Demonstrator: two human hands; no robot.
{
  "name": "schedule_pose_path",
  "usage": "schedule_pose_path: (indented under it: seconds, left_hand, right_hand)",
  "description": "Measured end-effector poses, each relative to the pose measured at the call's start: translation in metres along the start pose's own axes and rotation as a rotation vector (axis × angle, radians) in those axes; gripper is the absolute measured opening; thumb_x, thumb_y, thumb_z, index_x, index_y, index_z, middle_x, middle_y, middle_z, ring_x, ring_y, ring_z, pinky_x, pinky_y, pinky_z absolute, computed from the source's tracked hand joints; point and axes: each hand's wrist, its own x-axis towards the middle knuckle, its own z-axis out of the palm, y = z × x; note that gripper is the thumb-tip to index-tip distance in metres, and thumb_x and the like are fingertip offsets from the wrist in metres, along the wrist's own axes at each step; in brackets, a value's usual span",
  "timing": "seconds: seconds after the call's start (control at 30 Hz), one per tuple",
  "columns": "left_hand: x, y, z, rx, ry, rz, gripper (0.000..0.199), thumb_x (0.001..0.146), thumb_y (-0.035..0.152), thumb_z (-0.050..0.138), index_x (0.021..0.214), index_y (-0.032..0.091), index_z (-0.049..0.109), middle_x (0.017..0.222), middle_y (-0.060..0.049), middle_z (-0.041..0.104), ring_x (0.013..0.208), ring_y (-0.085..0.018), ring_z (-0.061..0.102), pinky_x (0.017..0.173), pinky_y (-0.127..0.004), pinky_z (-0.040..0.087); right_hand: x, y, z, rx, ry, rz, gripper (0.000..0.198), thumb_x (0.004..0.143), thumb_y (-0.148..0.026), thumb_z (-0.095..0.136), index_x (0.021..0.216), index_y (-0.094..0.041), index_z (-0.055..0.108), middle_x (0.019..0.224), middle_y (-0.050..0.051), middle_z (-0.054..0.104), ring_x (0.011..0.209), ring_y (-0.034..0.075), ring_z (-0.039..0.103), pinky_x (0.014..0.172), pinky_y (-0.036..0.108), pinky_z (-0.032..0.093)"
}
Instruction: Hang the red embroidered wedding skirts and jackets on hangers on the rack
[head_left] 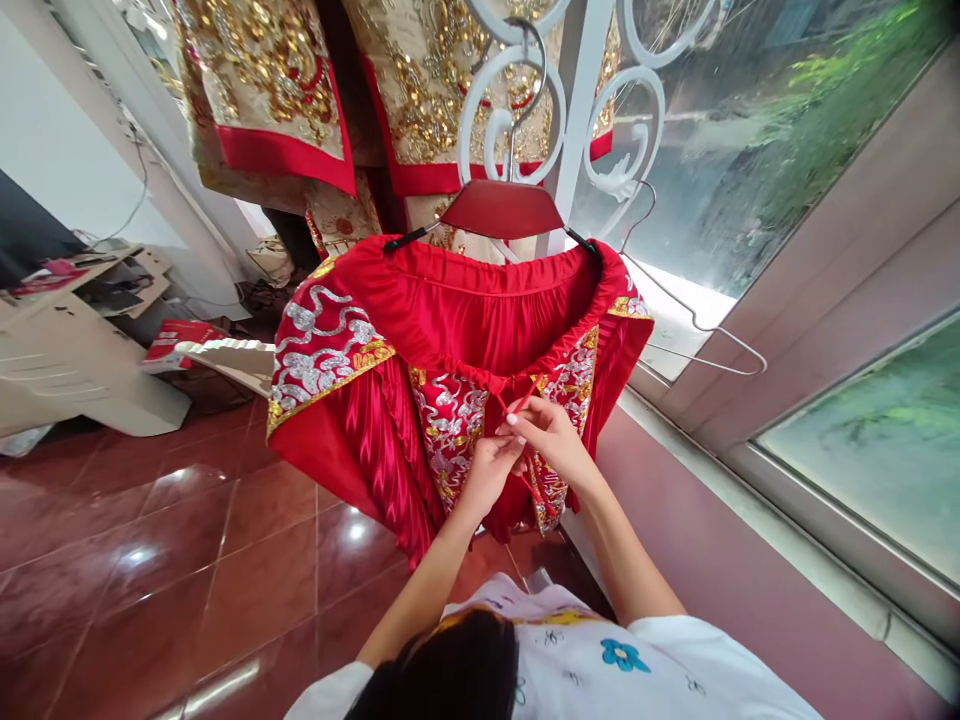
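A red satin skirt (360, 440) with silver and gold embroidered panels hangs by its gathered waistband from a hanger (504, 208) with a dark red top. At the front of the waistband are thin red drawstrings (498, 392). My left hand (491, 470) is closed, its fingers pinching at the strings just below the waistband. Touching it from the right, my right hand (551, 435) also pinches the red string between thumb and fingers. The fingertips of both hands meet, and the exact crossing of the string between them is partly hidden.
Gold-sequined garments (277, 90) with red hems hang behind. White scrollwork bars (559, 90) carry the hangers, and a bare wire hanger (694, 325) hangs at the right by the window. A cluttered beige desk (90, 330) stands left on the red tiled floor (165, 560).
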Motion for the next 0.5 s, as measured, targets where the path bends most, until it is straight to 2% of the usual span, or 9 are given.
schedule_pose_path:
  seconds: [0.07,0.13,0.2,0.3,0.4,0.5]
  left_hand:
    - [-0.004,0.007,-0.002,-0.119,-0.018,-0.059,0.044,0.061,0.05,0.076,0.073,0.009,0.067,0.061,-0.003,0.06,0.051,-0.008,0.05,0.051,-0.02,0.043]
    - [-0.008,0.009,-0.005,-0.205,0.018,-0.067,0.041,0.061,0.044,0.078,0.083,0.01,0.07,0.072,-0.005,0.065,0.058,-0.008,0.054,0.053,-0.019,0.045]
    - [-0.011,0.009,-0.01,-0.259,0.138,-0.006,0.044,0.063,0.041,0.078,0.097,0.013,0.07,0.086,-0.006,0.068,0.064,-0.008,0.056,0.056,-0.018,0.047]
    - [-0.015,0.015,-0.015,-0.247,0.301,0.176,0.047,0.069,0.04,0.075,0.11,0.019,0.066,0.097,-0.006,0.067,0.069,-0.008,0.059,0.062,-0.019,0.05]
    - [-0.015,0.033,-0.011,-0.028,0.29,0.436,0.034,0.077,0.035,0.068,0.107,0.021,0.069,0.099,-0.005,0.066,0.077,-0.01,0.061,0.069,-0.023,0.051]
    - [-0.013,0.053,0.001,0.42,0.27,0.705,0.016,0.079,0.026,0.064,0.091,0.019,0.073,0.09,-0.004,0.062,0.081,-0.013,0.059,0.074,-0.025,0.05]
  right_hand:
    - [-0.007,-0.005,0.005,0.102,0.077,-0.002,0.028,0.073,-0.043,0.065,0.075,-0.018,0.053,0.063,-0.001,0.061,0.051,0.009,0.05,0.047,0.021,0.039]
    - [-0.012,-0.007,0.009,0.177,0.178,-0.031,0.029,0.071,-0.042,0.068,0.072,-0.018,0.051,0.06,-0.002,0.058,0.051,0.008,0.049,0.049,0.021,0.039]
    - [-0.015,-0.008,0.011,0.231,0.205,-0.029,0.03,0.07,-0.041,0.069,0.072,-0.018,0.05,0.057,-0.004,0.055,0.047,0.006,0.044,0.046,0.02,0.035]
    - [-0.017,-0.005,0.014,0.238,0.203,-0.005,0.032,0.07,-0.042,0.069,0.071,-0.018,0.048,0.053,-0.007,0.048,0.041,0.003,0.031,0.039,0.019,0.021]
    - [-0.017,-0.001,0.016,0.211,0.203,-0.032,0.033,0.072,-0.042,0.067,0.067,-0.018,0.045,0.05,-0.008,0.041,0.043,0.004,0.027,0.042,0.02,0.018]
    - [-0.018,0.003,0.018,0.167,0.226,-0.09,0.031,0.074,-0.038,0.064,0.065,-0.018,0.041,0.052,-0.008,0.035,0.048,0.005,0.026,0.046,0.02,0.021]
